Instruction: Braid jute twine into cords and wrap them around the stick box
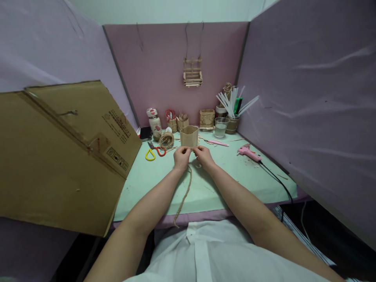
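Note:
My left hand is closed in a pinch on a braided twine cord, whose tail trails down the green cloth and over the table's front edge. My right hand meets it fingertip to fingertip, pinching the cord's upper end. Just behind both hands stands a small open cup made of wooden sticks, its lower front partly hidden by my fingers. Whether the cord touches the cup cannot be made out.
Scissors and a twine roll lie left. A pink glue gun with a black cord rests right. Behind are a pink craft knife, a water cup and a stick holder. Cardboard leans left.

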A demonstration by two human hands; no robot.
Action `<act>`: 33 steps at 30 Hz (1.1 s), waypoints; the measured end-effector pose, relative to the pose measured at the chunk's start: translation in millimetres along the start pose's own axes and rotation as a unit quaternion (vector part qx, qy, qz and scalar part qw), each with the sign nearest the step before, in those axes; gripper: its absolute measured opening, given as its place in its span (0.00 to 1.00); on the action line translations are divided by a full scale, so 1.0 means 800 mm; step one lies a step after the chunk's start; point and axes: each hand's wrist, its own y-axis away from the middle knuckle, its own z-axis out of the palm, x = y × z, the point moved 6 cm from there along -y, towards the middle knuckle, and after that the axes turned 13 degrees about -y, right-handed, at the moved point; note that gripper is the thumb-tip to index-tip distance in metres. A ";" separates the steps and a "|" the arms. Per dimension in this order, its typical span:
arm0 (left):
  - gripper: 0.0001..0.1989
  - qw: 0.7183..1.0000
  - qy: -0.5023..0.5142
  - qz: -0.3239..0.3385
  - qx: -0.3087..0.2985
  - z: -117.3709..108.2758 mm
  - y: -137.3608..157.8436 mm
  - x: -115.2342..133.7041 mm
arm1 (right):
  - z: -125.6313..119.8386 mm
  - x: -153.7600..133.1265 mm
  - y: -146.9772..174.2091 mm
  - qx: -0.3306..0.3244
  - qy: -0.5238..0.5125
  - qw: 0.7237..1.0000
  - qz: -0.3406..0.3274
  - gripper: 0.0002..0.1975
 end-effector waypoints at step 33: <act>0.09 0.959 0.223 -0.118 -0.127 0.024 -0.004 -0.025 | -0.001 -0.016 -0.003 -0.043 0.034 0.995 -0.088 0.08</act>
